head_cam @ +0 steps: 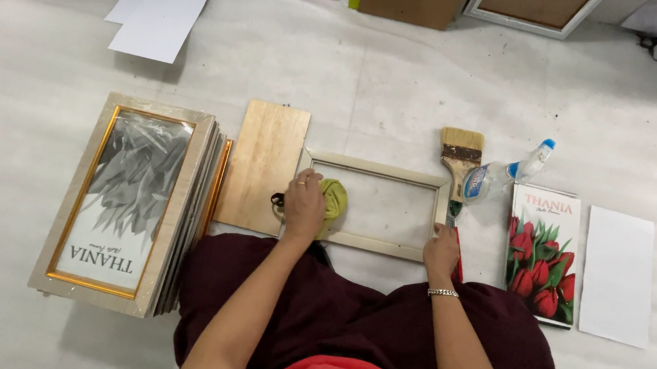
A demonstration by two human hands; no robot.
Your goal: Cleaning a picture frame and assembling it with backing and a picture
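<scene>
The frame (375, 205) lies flat on the floor just ahead of the person's knees, pale wood with glass inside. The left hand (304, 204) presses a green cloth (334, 197) onto the glass at the frame's 9 o'clock end, fingers curled down over the cloth and gripping it. The right hand (441, 250) rests on the corner at 5 o'clock, fingers bent over the rail, pinning it.

To wipe well, I judge the right hand should keep steady downward weight so the frame does not slide, while the cloth travels in overlapping strokes toward 3 o'clock, reaching into the corners where the rail meets the glass.

A board (263, 164) lies touching the frame at 9 o'clock, with a stack of frames (131, 201) beyond it. At 2 o'clock sit a brush (460, 159) and a spray bottle (508, 174); a tulip print (542, 253) lies at 3 o'clock.
</scene>
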